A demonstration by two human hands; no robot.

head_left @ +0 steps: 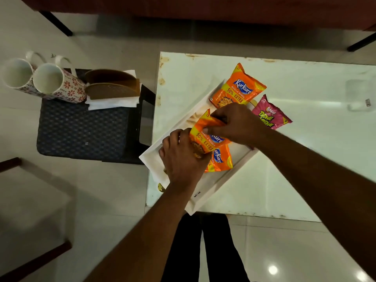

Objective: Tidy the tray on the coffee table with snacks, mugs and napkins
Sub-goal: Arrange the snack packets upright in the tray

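A white tray (205,200) lies askew on the coffee table's left end. My left hand (181,157) and my right hand (236,123) both grip one orange Kurkure packet (203,137) above the tray. Under it lies a second orange packet (220,159). A third Kurkure packet (238,88) rests on the tray's far rim, and a pink Bingo packet (270,115) lies beside it, partly on the table. Two floral mugs (50,80) and a brown napkin holder (112,86) with white napkins (112,103) sit on a stool to the left.
The white coffee table (295,159) stretches to the right. The blue-cushioned stool (83,131) stands close to the table's left edge. A dark chair frame (36,259) is at the lower left. My legs stand at the table's near edge.
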